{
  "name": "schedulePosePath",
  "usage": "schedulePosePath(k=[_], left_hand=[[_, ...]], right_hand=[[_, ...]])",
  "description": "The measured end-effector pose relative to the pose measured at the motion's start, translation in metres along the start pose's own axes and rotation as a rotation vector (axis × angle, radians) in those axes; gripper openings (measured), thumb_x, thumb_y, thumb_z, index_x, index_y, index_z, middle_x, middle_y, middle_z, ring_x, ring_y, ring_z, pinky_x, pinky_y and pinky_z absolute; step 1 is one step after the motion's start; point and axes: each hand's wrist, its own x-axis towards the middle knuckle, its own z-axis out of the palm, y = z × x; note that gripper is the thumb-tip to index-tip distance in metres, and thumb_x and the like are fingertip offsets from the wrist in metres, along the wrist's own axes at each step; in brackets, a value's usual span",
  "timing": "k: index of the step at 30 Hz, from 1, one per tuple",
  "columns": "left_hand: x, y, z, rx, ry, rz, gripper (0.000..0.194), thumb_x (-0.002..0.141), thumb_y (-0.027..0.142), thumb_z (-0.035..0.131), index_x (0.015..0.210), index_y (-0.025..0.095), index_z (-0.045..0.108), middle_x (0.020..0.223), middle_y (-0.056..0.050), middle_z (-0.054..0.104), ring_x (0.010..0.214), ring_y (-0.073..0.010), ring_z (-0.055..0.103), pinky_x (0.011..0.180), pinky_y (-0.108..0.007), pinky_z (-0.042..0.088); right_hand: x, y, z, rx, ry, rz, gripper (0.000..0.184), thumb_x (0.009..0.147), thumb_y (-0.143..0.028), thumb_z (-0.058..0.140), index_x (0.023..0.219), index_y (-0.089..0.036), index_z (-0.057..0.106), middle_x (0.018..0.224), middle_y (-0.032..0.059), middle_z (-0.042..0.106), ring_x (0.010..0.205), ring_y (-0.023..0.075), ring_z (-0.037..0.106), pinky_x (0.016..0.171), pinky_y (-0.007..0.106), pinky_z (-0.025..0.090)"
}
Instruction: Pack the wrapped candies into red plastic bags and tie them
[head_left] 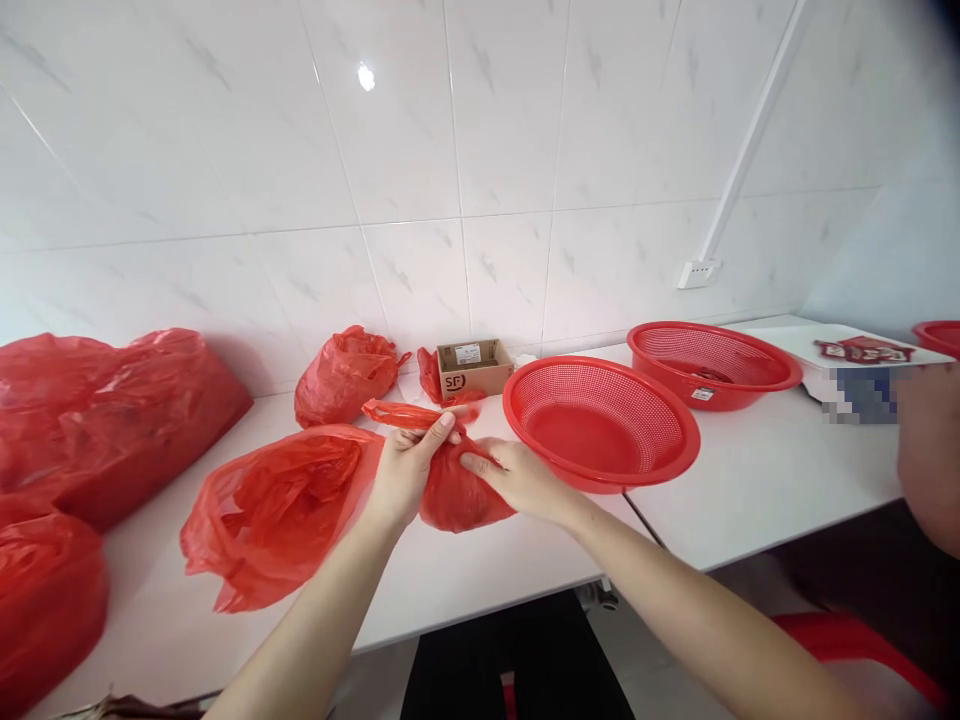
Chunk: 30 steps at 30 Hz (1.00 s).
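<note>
Both my hands are on a small, filled red plastic bag [466,495] held just over the white table. My left hand [411,458] pinches its gathered neck, with a twisted loop of the bag sticking out to the left. My right hand [517,475] grips the bag's right side, thumb on top. Close by my left forearm lies an open red plastic bag [285,510] with crumpled plastic inside. Right of my hands stands a red plastic basket [600,420] with a perforated wall; nothing shows inside it.
Large filled red bags [112,420] crowd the left side. Behind are a tied red bag [349,375] and a small cardboard box [472,370]. A second red basket [712,370] holds some dark items. Beyond it, a packet [862,350] lies on a white scale. Another person's arm [930,450] shows at right.
</note>
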Motion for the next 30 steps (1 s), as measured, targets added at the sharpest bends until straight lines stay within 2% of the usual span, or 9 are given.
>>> schedulePosePath(k=[2,4,9,13,15,19,21,27,30], left_hand=[[-0.001,0.0,-0.004,0.077,0.09,0.071,0.03,0.079,0.045,0.069,0.079,0.015,0.073,0.067,-0.001,0.06,0.064,-0.0131,0.052,0.064,-0.026,0.042],[-0.002,-0.002,-0.008,0.148,0.18,0.147,0.029,0.082,0.044,0.065,0.088,0.017,0.074,0.067,0.001,0.057,0.067,-0.013,0.053,0.065,-0.025,0.041],[-0.006,-0.014,-0.01,0.28,0.205,0.244,0.029,0.088,0.041,0.059,0.095,0.017,0.075,0.072,-0.001,0.061,0.074,-0.015,0.057,0.075,-0.026,0.044],[-0.009,-0.029,-0.004,0.365,0.076,0.277,0.035,0.094,0.04,0.047,0.106,0.019,0.072,0.083,-0.004,0.068,0.081,-0.0171,0.062,0.081,-0.03,0.047],[-0.01,-0.035,-0.002,0.414,0.022,0.313,0.037,0.096,0.039,0.042,0.111,0.021,0.07,0.091,-0.005,0.069,0.087,-0.0175,0.062,0.085,-0.032,0.046],[-0.01,-0.043,-0.001,0.509,0.025,0.379,0.038,0.098,0.037,0.037,0.112,0.022,0.069,0.1,-0.006,0.067,0.085,-0.0162,0.06,0.083,-0.032,0.046],[-0.009,-0.045,-0.003,0.542,0.047,0.387,0.038,0.098,0.036,0.036,0.11,0.022,0.069,0.101,-0.006,0.067,0.082,-0.0157,0.059,0.08,-0.032,0.046],[-0.014,-0.047,-0.008,0.556,0.053,0.348,0.037,0.097,0.036,0.039,0.106,0.02,0.071,0.096,-0.005,0.066,0.082,-0.0163,0.058,0.084,-0.032,0.044],[-0.017,-0.049,-0.009,0.518,0.072,0.271,0.038,0.097,0.038,0.039,0.109,0.019,0.07,0.078,-0.002,0.063,0.07,-0.0152,0.056,0.072,-0.028,0.044]], right_hand=[[-0.002,0.008,0.006,-0.144,0.059,0.011,0.042,0.098,-0.042,0.039,0.067,-0.018,0.055,0.07,0.0046,0.06,0.073,0.0189,0.057,0.07,0.032,0.042],[-0.003,0.015,0.006,-0.206,0.12,0.019,0.043,0.098,-0.04,0.038,0.061,-0.019,0.045,0.063,0.0023,0.052,0.065,0.0163,0.051,0.063,0.029,0.037],[-0.007,0.025,-0.003,-0.04,-0.036,0.11,0.048,0.096,-0.051,0.037,0.062,-0.019,0.046,0.06,-0.001,0.049,0.055,0.0122,0.047,0.052,0.026,0.033],[-0.014,0.026,0.003,0.136,0.053,0.06,0.029,0.091,-0.046,0.053,0.105,-0.021,0.061,0.1,0.0047,0.067,0.091,0.0177,0.062,0.076,0.029,0.046],[-0.016,0.024,0.011,0.187,0.125,0.039,0.041,0.085,-0.042,0.063,0.12,-0.024,0.054,0.109,0.0047,0.067,0.098,0.0179,0.062,0.084,0.031,0.046],[-0.014,0.019,0.025,0.178,0.148,0.042,0.014,0.087,-0.034,0.061,0.089,-0.021,0.066,0.086,0.0007,0.071,0.08,0.0153,0.064,0.076,0.028,0.047],[-0.014,0.018,0.027,0.162,0.141,0.049,0.019,0.089,-0.032,0.058,0.077,-0.02,0.067,0.08,0.0001,0.071,0.074,0.0144,0.063,0.071,0.026,0.046],[-0.017,0.019,0.017,0.17,0.125,0.06,0.022,0.089,-0.034,0.057,0.075,-0.02,0.067,0.075,-0.0006,0.069,0.069,0.0138,0.06,0.063,0.025,0.043],[-0.018,0.024,0.013,0.17,0.126,0.063,0.023,0.089,-0.035,0.056,0.074,-0.02,0.067,0.073,-0.0007,0.067,0.068,0.0138,0.059,0.064,0.025,0.042]])
